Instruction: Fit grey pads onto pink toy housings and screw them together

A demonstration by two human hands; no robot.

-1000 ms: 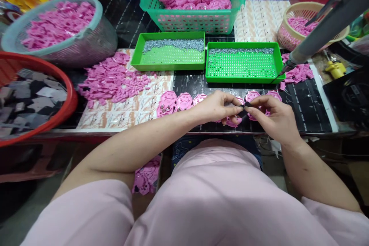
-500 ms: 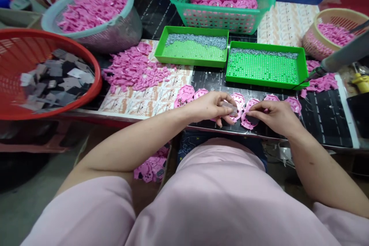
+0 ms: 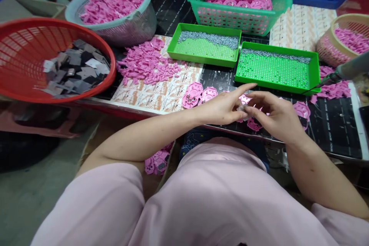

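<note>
My left hand (image 3: 226, 108) is closed on small grey flat pieces (image 3: 242, 108), pinched between thumb and fingers just above the table's front edge. From the other side, the thumb and fingertips of my right hand (image 3: 278, 115) close on the same pieces. How many there are is hidden by the fingers. Beneath and beside both hands runs a row of pink plastic casings, among them a left one (image 3: 192, 95), its neighbour (image 3: 208, 94), one partly under my right hand (image 3: 254, 124) and one at the right end (image 3: 302, 110) with a dark piece on it.
A red basket (image 3: 111, 59) holds grey and black flat pieces. Behind are a pale blue basket (image 3: 127, 32) of pink parts, a pink pile (image 3: 147, 61), two green trays (image 3: 201, 58) (image 3: 276, 83) of small metal bits, and a teal basket (image 3: 230, 19). A tool (image 3: 348, 70) juts in at right.
My right hand has lifted from a pink casing to the grey pieces in my left hand, and the hands now meet. The view has shifted, so the table's things appear farther right.
</note>
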